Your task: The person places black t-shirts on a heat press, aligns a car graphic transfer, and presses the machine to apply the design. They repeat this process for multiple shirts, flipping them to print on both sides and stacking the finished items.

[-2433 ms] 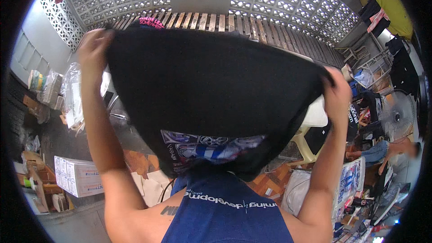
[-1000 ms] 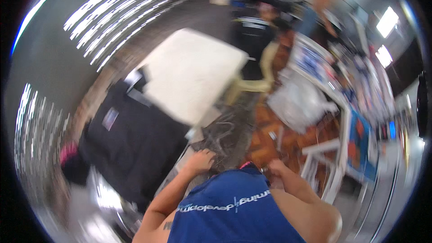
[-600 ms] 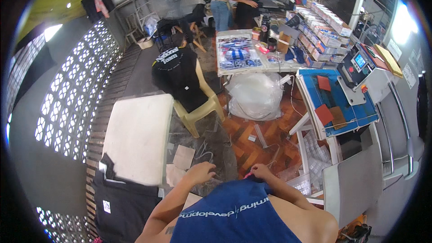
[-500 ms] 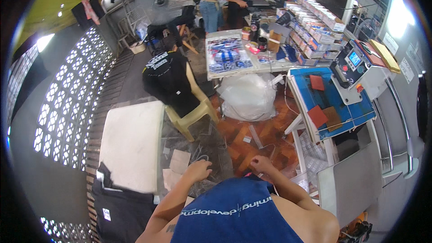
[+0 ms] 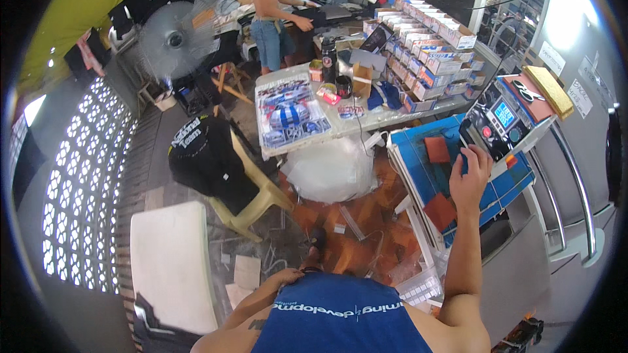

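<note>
My right hand point(image 5: 471, 175) is raised over the blue bed point(image 5: 418, 134) of a press-like machine, beside its control box point(image 5: 498, 117) with a lit screen and buttons. Its thumb and fingers are bent with a gap between them, and nothing shows in them; whether the fingertips touch the machine I cannot tell. On the bed lie two reddish-brown square pads point(image 5: 436, 150), one partly behind my wrist. My left hand point(image 5: 286, 277) is low by my waist at the edge of my blue shirt point(image 5: 333, 317), its fingers mostly hidden.
Scissors point(image 5: 526, 91) and a yellow block point(image 5: 548, 93) lie atop the machine. Ahead, a table point(image 5: 353, 127) bears a printed sheet, a mug and stacked boxes point(image 5: 428, 59). A cream chair point(image 5: 252, 209) with a black shirt, a white padded board point(image 5: 170, 261), a fan and a person stand leftward.
My right hand has risen from my lap to the machine's control box. My left hand has drawn in to my waist. The view has shifted toward the right.
</note>
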{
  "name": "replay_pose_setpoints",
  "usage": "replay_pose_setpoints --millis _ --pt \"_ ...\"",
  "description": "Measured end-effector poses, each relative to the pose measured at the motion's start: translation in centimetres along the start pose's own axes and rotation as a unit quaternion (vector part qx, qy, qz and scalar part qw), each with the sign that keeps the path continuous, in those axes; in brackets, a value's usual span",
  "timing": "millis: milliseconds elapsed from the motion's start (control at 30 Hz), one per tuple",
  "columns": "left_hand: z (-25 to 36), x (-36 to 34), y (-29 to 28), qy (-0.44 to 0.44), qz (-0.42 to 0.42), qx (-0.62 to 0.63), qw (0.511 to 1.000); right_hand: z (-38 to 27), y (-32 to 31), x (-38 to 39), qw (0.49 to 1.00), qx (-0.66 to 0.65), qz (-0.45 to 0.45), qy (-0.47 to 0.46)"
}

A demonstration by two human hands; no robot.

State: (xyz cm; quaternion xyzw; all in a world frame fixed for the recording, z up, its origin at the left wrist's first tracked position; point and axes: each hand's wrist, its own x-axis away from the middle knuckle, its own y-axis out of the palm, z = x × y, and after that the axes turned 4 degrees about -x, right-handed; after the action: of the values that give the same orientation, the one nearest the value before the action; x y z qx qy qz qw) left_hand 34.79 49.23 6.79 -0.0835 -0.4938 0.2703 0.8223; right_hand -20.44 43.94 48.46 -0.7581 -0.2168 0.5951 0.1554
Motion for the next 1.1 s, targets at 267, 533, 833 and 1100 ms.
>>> replay_pose_setpoints --millis 267,533,833,1100 --pt "7.1 -9.5 -16.8 0.091 -0.04 -0.256 0.962 -0.7 4.4 -2.7 0.971 0.2 -0.032 0.123" --pt "11.9 -15.0 -21.5 0.203 -0.258 -0.107 0.939 -0.2 7.2 -6.9 0.877 0.363 -0.145 0.28" --pt "16.6 -21.4 -18.8 0.138 -0.43 -0.062 0.89 -0.8 7.1 -9.6 0.851 0.34 -0.219 0.334" --pt "22.1 -22.8 -17.7 0.092 -0.401 -0.298 0.861 0.5 6.6 -8.4 0.873 0.303 -0.209 0.319"
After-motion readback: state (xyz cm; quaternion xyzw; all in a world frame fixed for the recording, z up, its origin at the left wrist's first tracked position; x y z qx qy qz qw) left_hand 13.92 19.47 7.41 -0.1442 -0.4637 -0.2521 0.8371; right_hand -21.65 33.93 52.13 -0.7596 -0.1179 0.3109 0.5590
